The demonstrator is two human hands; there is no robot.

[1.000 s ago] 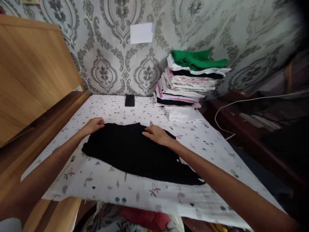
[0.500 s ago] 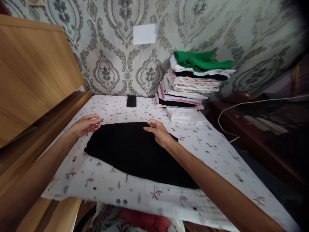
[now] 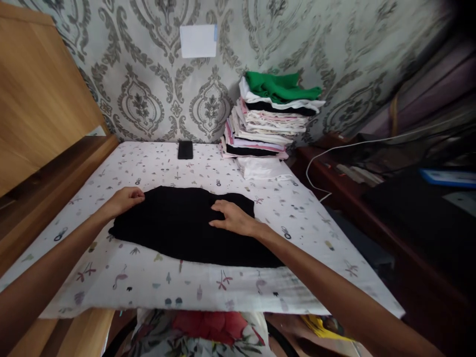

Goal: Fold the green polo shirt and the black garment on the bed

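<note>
A black garment [image 3: 186, 228] lies folded and spread across the white patterned cloth [image 3: 148, 277]. At its upper left corner is my left hand [image 3: 130, 198], fingers pinched together at the fabric's edge. My right hand [image 3: 232, 218] rests over the garment's right half with thumb and fingers apart, holding nothing. Part of the garment's right side is hidden under my right forearm.
A tall stack of folded clothes [image 3: 267, 124] with a green garment [image 3: 280, 87] on top stands at the back right. White folded fabric [image 3: 264, 168] lies before it. A black phone [image 3: 185, 149] lies near the wall. Wooden furniture [image 3: 44, 99] borders the left.
The view has shifted. My right hand has let go of the garment's top edge and opened over it. My left fingers have closed at the left corner. More fabric shows at the upper right.
</note>
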